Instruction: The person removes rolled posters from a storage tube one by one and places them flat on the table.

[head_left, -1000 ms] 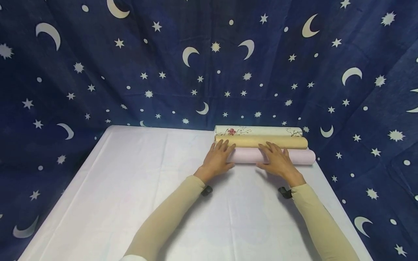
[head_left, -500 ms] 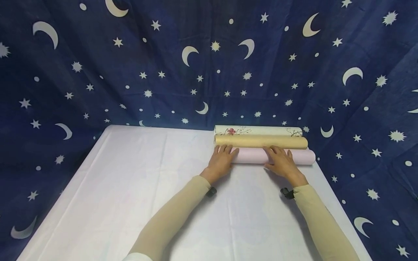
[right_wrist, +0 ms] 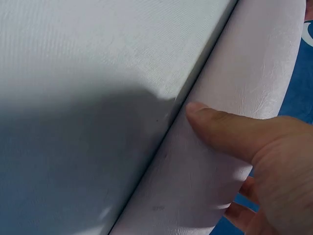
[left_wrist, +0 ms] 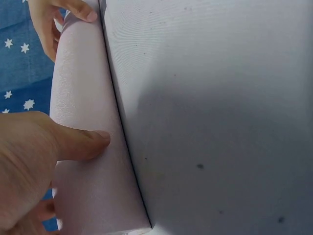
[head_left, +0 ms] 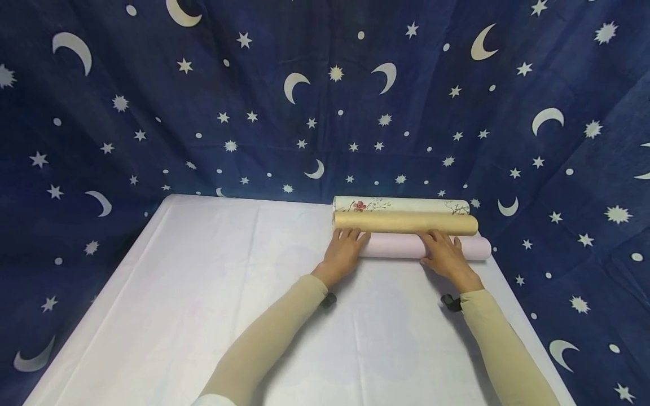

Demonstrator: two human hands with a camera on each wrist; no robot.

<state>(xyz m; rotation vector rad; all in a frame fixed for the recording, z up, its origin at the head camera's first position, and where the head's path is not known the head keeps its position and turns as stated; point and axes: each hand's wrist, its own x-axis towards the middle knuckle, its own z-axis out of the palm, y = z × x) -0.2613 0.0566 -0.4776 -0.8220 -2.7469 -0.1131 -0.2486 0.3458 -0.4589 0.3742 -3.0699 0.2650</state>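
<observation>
A pale pink wallpaper roll (head_left: pixel 393 246) lies crosswise at the back right of the table, nearest to me of three rolls. My left hand (head_left: pixel 342 256) grips it at its left end, fingers over the far side. Further right, my right hand (head_left: pixel 446 255) holds the same roll, short of its right end. In the left wrist view the thumb (left_wrist: pixel 88 143) presses the roll's near side, with fingertips just showing beyond it. The right wrist view has the other thumb (right_wrist: pixel 215 125) on the pink surface and fingers curled behind.
Behind the pink roll lies a yellow roll (head_left: pixel 401 222), then a white roll with a flower print (head_left: pixel 416 205). A white cloth covers the table (head_left: pixel 203 270). A dark blue curtain (head_left: pixel 264 152) with moons and stars hangs at the back and sides.
Both hands have drawn back from the yellow roll's edge and closed round the pink roll. The right hand has shifted rightward. The pink roll has come slightly toward me, away from the yellow one.
</observation>
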